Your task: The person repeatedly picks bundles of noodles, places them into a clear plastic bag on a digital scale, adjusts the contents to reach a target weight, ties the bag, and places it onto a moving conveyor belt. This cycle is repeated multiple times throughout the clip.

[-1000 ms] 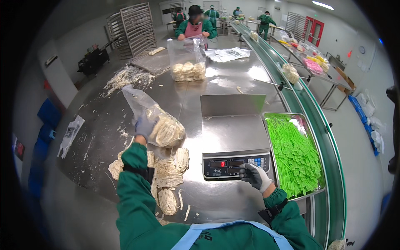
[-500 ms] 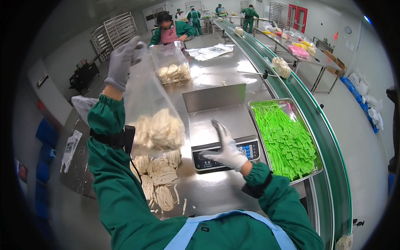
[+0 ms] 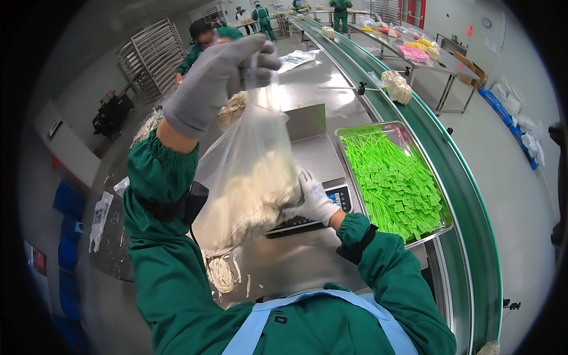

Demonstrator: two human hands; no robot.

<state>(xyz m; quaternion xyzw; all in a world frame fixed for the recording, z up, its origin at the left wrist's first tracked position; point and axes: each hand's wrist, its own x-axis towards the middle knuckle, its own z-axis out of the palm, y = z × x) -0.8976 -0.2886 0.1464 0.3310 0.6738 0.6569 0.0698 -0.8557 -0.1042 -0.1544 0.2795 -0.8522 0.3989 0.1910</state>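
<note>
My left hand, in a grey glove, is closed round the gathered top of a clear plastic bag. Pale noodles fill the bag's lower part, which hangs tilted in front of the scale. On its right side my right hand, in a white glove, cups the bag; some of its fingertips are hidden against it. The electronic scale stands behind, its platform and keypad partly covered by the bag. Loose noodle bundles lie on the steel table under the bag.
A steel tray heaped with bright green ties sits right of the scale. Beyond it runs a green conveyor belt, carrying a noodle bundle. A co-worker stands across the table. White plastic bags lie at the left edge.
My left hand has brought the bag right and nearer, over the scale's front. My right hand has gone from spread above the scale to contact with the bag. The view has shifted slightly.
</note>
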